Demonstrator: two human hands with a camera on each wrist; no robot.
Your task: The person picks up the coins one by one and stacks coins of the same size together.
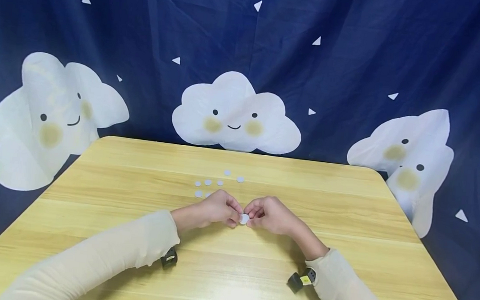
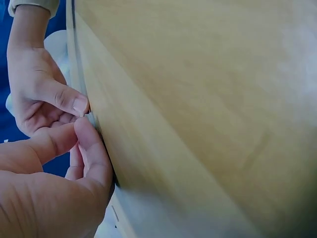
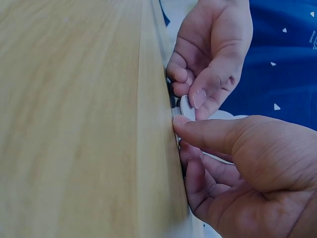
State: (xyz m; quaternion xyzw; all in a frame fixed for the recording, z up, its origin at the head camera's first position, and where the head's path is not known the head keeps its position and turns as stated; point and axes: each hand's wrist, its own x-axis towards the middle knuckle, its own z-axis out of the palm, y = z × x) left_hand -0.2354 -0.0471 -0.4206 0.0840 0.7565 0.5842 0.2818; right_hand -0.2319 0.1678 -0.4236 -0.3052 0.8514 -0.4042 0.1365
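Note:
A small round white disc (image 1: pixel 244 219) sits between both hands, just above or on the tabletop. My left hand (image 1: pixel 219 208) pinches its left edge with thumb and finger. From the other side my right hand (image 1: pixel 276 216) meets it, thumb and forefinger bent around its right edge. In the right wrist view the disc (image 3: pixel 185 107) stands tilted against the left thumb, and the right thumb's tip touches beside its lower end. A small pale piece (image 2: pixel 91 119) shows between the hands in the left wrist view; the fingers hide most of it.
Several similar white discs (image 1: pixel 208 182) lie scattered on the wooden table (image 1: pixel 326 195), beyond the left hand. One is partly covered by that hand. A dark blue curtain (image 1: pixel 336 72) with cloud prints hangs behind the table's far edge.

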